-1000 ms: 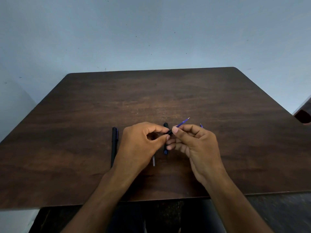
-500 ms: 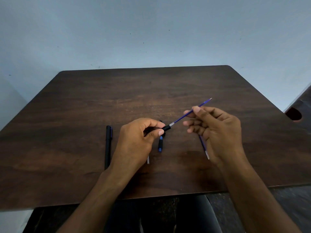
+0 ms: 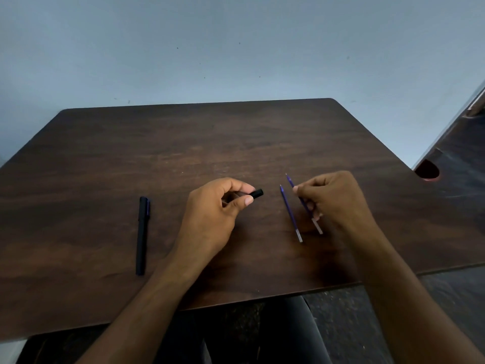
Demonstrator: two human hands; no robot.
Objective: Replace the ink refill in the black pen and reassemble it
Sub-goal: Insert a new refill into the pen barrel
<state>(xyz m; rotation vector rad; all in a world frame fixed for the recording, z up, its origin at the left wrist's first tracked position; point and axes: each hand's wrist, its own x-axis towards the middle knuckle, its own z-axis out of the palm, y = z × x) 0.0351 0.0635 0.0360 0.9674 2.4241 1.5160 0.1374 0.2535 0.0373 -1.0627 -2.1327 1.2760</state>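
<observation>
With the barrel emptied, the swap sits about halfway.

Though the black pen barrel (image 3: 256, 193) is pinched in the left hand (image 3: 215, 219) above mid-table, the right hand (image 3: 333, 203) grips one blue refill (image 3: 304, 203) just beside a second refill (image 3: 290, 212) lying flat; which is fresh I cannot tell. Insertion and closing remain. Another black pen (image 3: 142, 235) lies well left; the table (image 3: 157, 153) leaves broad room, near edge close.

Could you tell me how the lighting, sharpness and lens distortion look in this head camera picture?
Head view: dim, flat light, no glare on the dark wooden table; wide-angle lens bows its edges; right hand slightly soft, left hand and black pen barrel fairly sharp.
</observation>
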